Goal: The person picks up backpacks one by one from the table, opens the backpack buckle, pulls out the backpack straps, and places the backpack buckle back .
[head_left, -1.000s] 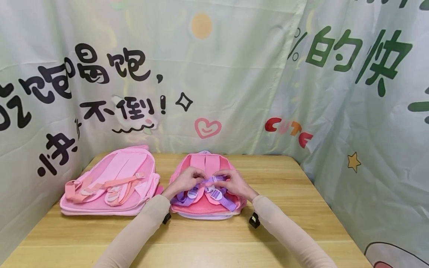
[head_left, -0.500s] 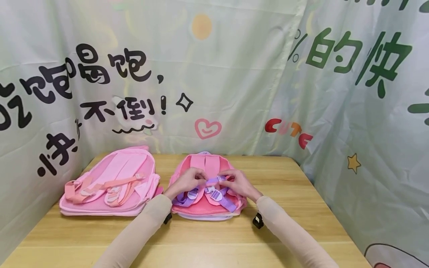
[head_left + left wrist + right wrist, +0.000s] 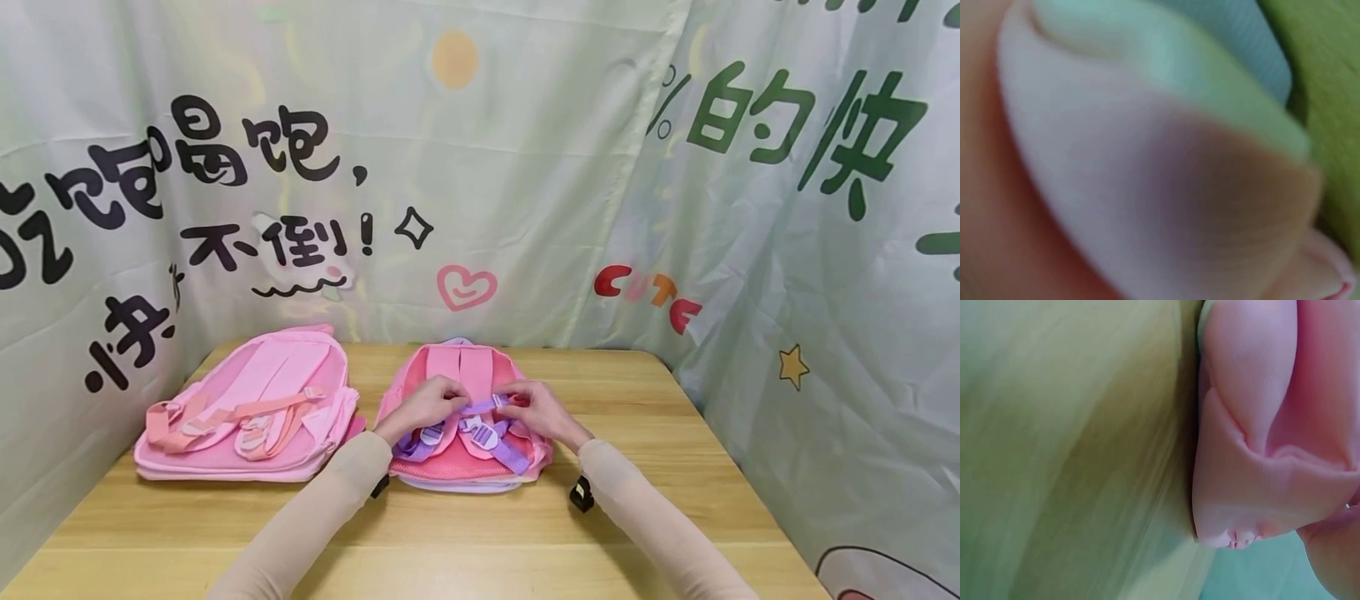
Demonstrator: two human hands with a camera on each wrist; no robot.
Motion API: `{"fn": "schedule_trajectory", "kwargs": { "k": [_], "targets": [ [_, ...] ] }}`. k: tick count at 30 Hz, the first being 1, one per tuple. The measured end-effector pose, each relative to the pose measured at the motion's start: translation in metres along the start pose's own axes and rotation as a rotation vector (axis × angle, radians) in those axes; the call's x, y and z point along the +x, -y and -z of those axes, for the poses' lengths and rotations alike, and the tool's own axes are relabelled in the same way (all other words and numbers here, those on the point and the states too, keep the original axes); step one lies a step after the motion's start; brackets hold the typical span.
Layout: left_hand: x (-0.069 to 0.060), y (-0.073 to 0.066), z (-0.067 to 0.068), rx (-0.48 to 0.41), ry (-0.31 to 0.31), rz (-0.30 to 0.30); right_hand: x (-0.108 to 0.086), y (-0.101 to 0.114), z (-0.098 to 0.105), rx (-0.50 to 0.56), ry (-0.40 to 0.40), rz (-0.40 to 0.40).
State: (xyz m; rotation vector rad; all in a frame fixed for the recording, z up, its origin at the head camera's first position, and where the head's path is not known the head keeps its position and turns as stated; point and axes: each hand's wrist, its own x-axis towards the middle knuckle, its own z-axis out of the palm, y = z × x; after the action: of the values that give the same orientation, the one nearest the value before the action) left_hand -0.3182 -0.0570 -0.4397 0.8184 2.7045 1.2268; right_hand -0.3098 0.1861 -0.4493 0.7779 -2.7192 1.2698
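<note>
A small pink backpack [image 3: 459,367] with purple webbing straps lies on the table in the head view, its shoulder-strap side up. Above its middle, my left hand [image 3: 429,403] pinches one end of a short purple strap [image 3: 480,407]. My right hand [image 3: 542,410] pinches the same strap near a pale buckle [image 3: 498,401]. Below hang more purple straps with a white buckle [image 3: 480,433]. In the right wrist view, the backpack's side [image 3: 1247,487] stands beside part of my right hand [image 3: 1336,550]. Close, blurred fabric [image 3: 1097,156] fills most of the left wrist view.
To the left lies a second, lighter pink backpack [image 3: 247,408] with orange-pink straps. Both bags rest on a wooden table [image 3: 622,500]. Printed fabric curtains [image 3: 525,167] hang behind and at the sides.
Both hands have shifted a little to the right, the right one farther, so the gap between them has widened. More of the purple strap shows between the fingers. The bags stay in place.
</note>
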Motion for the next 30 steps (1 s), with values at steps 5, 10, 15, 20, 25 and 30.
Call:
{"fn": "schedule_trajectory", "kwargs": {
  "k": [5,10,15,20,25,30],
  "targets": [
    [0.001,-0.003,-0.001,0.026,0.032,0.028,0.001,-0.001,0.002,-0.016,0.002,-0.027],
    [0.001,-0.008,-0.004,0.032,0.053,0.036,0.001,-0.004,0.003,-0.023,0.001,-0.04],
    [0.003,-0.012,-0.007,0.034,0.063,0.034,0.0,-0.007,0.005,-0.044,0.009,-0.059],
    [0.002,-0.014,-0.01,0.082,0.112,0.022,0.0,-0.009,0.007,-0.076,0.047,-0.036],
    [0.002,-0.015,-0.012,0.096,0.144,0.014,0.0,-0.011,0.009,-0.087,0.082,-0.014],
    [0.002,-0.012,-0.015,0.101,0.157,0.002,0.001,-0.013,0.01,-0.093,0.1,0.016]
  ]
}}
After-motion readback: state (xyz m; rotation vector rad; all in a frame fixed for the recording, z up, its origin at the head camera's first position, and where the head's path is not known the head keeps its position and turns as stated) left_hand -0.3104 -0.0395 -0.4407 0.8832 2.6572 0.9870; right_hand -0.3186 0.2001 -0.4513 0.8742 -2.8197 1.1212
